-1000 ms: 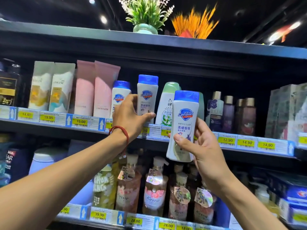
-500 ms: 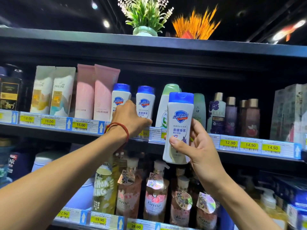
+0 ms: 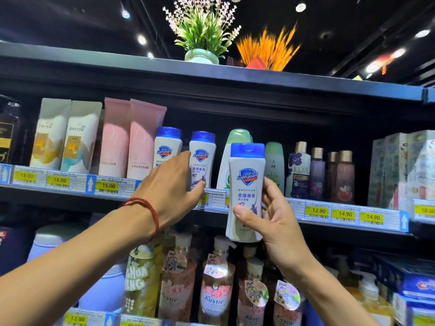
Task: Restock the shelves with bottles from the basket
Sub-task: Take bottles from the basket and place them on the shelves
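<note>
My right hand [image 3: 280,222] grips a white Safeguard bottle [image 3: 246,182] with a blue cap, held upright in front of the middle shelf's edge [image 3: 341,216]. Two matching bottles stand on that shelf, one [image 3: 166,147] on the left and one [image 3: 203,154] beside it. My left hand [image 3: 169,191], with a red cord at the wrist, reaches to them with straight fingers. Its fingertips lie between the two and its thumb is by the base of the right one. The basket is out of view.
Pantene tubes [image 3: 68,135] and pink tubes [image 3: 131,137] stand left of the Safeguard bottles, green bottles [image 3: 237,140] and purple and brown ones [image 3: 317,175] to the right. Pump bottles [image 3: 216,288] fill the shelf below. Potted plants [image 3: 202,55] sit on top.
My left hand set its Safeguard bottle down on the shelf beside the other one and straightened its fingers. My right hand kept its bottle at about the same spot.
</note>
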